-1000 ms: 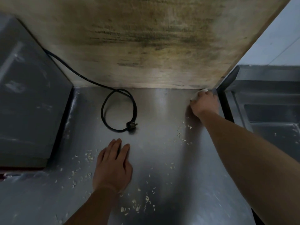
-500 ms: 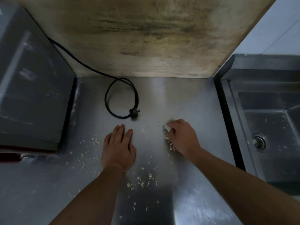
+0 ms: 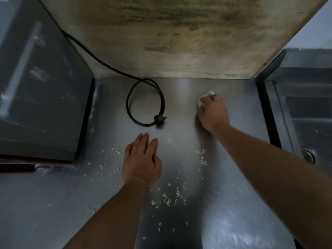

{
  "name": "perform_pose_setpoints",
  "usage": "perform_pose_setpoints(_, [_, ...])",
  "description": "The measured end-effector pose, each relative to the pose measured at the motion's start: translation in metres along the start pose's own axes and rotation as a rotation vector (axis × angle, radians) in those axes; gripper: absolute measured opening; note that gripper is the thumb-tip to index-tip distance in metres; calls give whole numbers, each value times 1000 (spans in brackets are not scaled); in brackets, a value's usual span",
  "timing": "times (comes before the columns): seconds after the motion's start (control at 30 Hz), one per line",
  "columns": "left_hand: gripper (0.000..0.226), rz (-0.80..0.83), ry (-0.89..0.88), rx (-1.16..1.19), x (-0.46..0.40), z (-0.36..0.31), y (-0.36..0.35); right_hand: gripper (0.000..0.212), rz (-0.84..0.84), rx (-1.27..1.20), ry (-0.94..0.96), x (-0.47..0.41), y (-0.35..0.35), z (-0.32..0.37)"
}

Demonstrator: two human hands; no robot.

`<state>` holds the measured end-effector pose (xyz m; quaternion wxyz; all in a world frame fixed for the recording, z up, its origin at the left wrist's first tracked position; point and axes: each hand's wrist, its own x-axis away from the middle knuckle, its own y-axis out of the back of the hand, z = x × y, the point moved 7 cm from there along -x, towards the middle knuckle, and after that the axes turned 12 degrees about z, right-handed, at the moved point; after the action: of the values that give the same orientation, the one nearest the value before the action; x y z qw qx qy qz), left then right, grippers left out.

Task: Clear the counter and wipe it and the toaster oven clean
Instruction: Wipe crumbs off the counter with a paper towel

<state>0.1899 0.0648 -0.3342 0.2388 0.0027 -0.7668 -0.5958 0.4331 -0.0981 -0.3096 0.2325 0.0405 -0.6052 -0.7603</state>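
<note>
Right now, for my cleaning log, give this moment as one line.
stage: wiping counter | right hand: grips white cloth | left hand: flat on counter | crumbs: scattered | power cord: coiled

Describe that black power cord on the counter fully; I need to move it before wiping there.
The power cord is black and rubbery-looking. It runs down along the stained board, curls into one loose loop flat on the steel counter, and ends in an unplugged plug. Neither hand touches it; the left hand lies just in front.
</note>
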Motion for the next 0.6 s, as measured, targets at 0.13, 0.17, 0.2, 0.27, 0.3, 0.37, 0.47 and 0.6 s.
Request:
perform_pose_setpoints(0.13, [57,-9,-6,-2,0,-1,1,33,-83,-33,186,64,-19,35])
perform_pose_setpoints(0.17, [58,-11,-5,-2,0,-1,2,33,-56,-42,227,84,-25,43])
perform_pose_setpoints(0.2, [58,-12,-3,-3,0,-1,2,32,-15,-55,260,103,-32,50])
perform_pose_setpoints(0.27, [59,-9,2,-5,-1,-1,2,31,64,-77,339,139,-46,60])
perform_pose_setpoints(0.3, [60,-7,4,-1,-2,-1,2,29,107,-103,367,151,-52,62])
perform_pose_setpoints(0.37, [60,1,9,1,-2,0,1,29,173,-187,367,161,-52,63])
perform_pose_setpoints(0.47, [57,12,9,-8,-1,0,2,41,151,-315,287,142,-27,57])
perform_pose_setpoints(0.6, [57,27,15,-14,-1,-1,2,34,-142,-368,168,77,37,31])
